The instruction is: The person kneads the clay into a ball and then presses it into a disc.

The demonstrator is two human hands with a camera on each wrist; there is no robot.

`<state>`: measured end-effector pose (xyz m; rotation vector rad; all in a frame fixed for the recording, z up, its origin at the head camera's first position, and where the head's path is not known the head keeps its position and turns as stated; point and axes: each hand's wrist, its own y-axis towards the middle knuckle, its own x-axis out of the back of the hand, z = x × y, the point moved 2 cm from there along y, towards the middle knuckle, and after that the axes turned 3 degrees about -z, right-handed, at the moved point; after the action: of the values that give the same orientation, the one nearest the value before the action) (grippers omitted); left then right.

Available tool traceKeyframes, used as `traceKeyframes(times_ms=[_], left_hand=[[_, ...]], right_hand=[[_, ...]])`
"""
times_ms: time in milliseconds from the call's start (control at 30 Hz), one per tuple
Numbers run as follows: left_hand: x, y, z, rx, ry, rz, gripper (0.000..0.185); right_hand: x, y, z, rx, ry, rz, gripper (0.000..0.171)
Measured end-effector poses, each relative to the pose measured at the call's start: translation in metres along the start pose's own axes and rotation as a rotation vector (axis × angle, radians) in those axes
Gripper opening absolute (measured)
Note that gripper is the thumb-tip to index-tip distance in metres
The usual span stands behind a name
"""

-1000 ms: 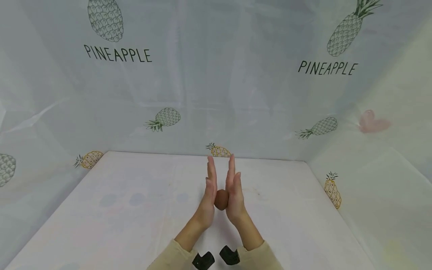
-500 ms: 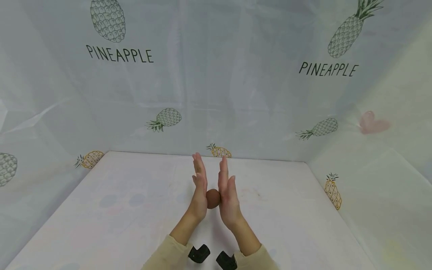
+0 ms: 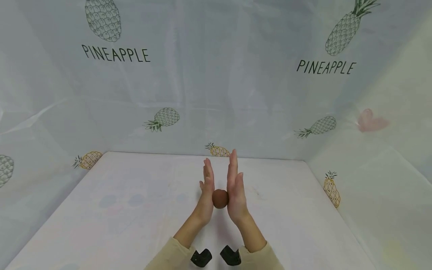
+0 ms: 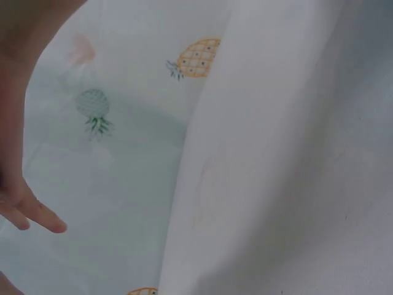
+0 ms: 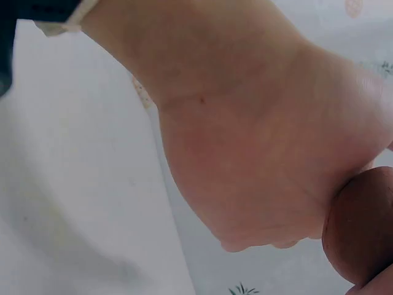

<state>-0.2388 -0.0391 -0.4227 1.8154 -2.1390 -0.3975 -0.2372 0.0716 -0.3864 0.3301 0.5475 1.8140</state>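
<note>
Above a white table [image 3: 118,210] walled by pineapple-print sheeting [image 3: 202,75], flat-fingered left hand [image 3: 206,195] and right hand [image 3: 235,193] press a brown ball [image 3: 220,198].

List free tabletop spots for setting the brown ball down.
Bare table left of the left hand, out to the pineapple-print wall; likewise right of the right hand, toward the side wall. Crowded only at centre, where both palms press the brown ball.

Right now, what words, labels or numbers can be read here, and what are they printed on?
"PINEAPPLE" on the left backdrop, under a drawn pineapple.
"PINEAPPLE" on the right backdrop, slanted, under another drawn pineapple.
Nothing readable on the brown ball, the hands or the black wrist mounts; both wrist views show no text.
</note>
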Motion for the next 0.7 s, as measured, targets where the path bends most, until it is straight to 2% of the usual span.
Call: traceKeyframes(times_ms=[133,233,367,533,700], left_hand=[[-0.007,-0.003,-0.003,-0.02,0.002,0.064,0.061],[-0.009,-0.005,-0.006,-0.069,-0.008,0.088,0.062],[-0.008,-0.007,-0.014,-0.108,-0.045,0.074,0.064],[-0.004,-0.006,-0.025,-0.101,-0.099,0.055,0.066],[0.005,-0.003,-0.031,-0.115,-0.104,0.026,0.068]], right_hand=[[0.008,0.002,-0.002,0.014,-0.03,-0.025,0.07],[0.01,0.003,-0.005,0.011,-0.035,-0.019,0.068],[0.008,0.003,-0.01,-0.007,-0.027,0.023,0.068],[0.001,0.002,-0.014,-0.021,-0.008,0.074,0.067],[-0.007,-0.001,-0.016,-0.029,0.003,0.123,0.065]])
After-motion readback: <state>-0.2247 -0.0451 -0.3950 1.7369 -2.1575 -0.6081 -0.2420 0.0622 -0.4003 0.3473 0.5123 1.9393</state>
